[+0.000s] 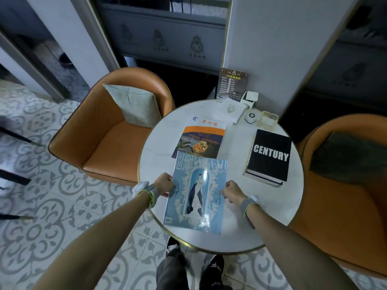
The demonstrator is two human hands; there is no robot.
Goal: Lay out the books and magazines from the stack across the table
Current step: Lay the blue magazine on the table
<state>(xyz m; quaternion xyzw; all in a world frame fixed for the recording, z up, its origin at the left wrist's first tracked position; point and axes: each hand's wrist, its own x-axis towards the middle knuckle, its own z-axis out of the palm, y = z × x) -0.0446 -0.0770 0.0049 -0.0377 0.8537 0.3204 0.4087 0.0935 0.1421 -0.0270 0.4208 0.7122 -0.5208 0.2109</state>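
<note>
A glossy blue magazine lies at the near side of the round white table, its near edge close to the rim. My left hand grips its left edge and my right hand grips its right edge. Beyond it lies an orange-and-white magazine, its near edge tucked under the blue one. A thick black book titled CENTURY rests flat on the right side of the table, apart from both magazines.
At the table's far edge stand a dark price card, a white paper sheet, a small white device and a glass ashtray. Orange armchairs flank the table left and right. My shoes show below.
</note>
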